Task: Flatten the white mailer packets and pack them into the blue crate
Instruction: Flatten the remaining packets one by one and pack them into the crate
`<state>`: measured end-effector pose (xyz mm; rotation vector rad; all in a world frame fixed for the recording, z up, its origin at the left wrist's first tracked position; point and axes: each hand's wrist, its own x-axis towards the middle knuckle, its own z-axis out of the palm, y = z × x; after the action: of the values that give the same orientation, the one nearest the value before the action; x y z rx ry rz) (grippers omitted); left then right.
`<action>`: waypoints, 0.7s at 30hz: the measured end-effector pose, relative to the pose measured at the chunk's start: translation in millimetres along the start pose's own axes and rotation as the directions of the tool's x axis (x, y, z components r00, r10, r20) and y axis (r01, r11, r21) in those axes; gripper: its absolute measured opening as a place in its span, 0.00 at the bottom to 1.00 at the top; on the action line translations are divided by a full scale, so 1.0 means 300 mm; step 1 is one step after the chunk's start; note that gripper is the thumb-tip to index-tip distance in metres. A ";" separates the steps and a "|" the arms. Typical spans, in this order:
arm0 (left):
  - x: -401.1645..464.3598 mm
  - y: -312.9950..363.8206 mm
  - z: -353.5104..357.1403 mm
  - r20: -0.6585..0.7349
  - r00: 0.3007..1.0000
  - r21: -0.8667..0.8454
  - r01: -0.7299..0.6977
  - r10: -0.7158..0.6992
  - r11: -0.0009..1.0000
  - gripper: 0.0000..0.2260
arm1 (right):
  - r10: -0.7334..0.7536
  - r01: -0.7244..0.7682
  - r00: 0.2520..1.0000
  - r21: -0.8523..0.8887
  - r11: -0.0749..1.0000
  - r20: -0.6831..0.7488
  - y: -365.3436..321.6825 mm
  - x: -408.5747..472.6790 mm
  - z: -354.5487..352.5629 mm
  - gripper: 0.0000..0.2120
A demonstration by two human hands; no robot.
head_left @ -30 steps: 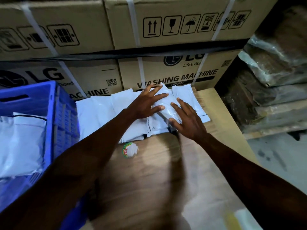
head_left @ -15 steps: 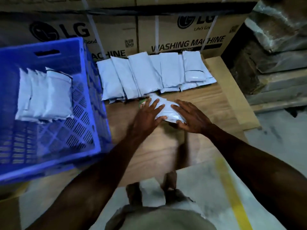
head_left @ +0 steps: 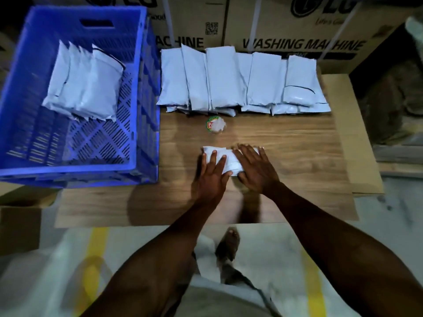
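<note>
- Left hand (head_left: 211,177) and right hand (head_left: 254,168): both flat, fingers straight, pressing one white packet (head_left: 223,156) onto the wooden surface (head_left: 297,156).
- Row of packets (head_left: 240,83) at the surface's far edge, overlapping.
- Blue crate (head_left: 142,110) left of the surface; packets inside (head_left: 87,83) leaning together.

open tabletop (head_left: 286,143) ahead, round sticker (head_left: 215,125) there, blue crate (head_left: 142,88) wall left
</note>
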<state>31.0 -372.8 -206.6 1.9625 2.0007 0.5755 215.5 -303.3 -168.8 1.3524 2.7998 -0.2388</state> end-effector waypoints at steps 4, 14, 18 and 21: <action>-0.012 -0.021 -0.039 0.003 0.999 0.002 0.042 -0.042 0.999 0.23 | 0.120 -0.116 0.990 0.054 0.992 -0.078 -0.070 0.009 -0.011 0.33; 0.095 -0.117 -0.049 0.182 0.983 0.010 -0.006 0.004 1.000 0.26 | 0.314 -0.310 0.939 0.047 0.950 -0.140 -0.189 0.075 0.073 0.27; 0.088 -0.125 -0.031 0.178 0.984 0.042 -0.009 0.001 0.999 0.27 | 0.351 -0.353 0.920 0.015 0.935 -0.176 -0.212 0.066 0.091 0.27; 0.090 -0.123 -0.020 0.171 0.985 0.078 -0.005 -0.009 0.997 0.26 | 0.355 -0.360 0.913 0.015 0.933 -0.199 -0.214 0.070 0.098 0.27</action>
<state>-5.4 -346.5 -216.2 1.9808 1.9460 0.3195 150.9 -330.7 -191.4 1.9458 2.6159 -0.0648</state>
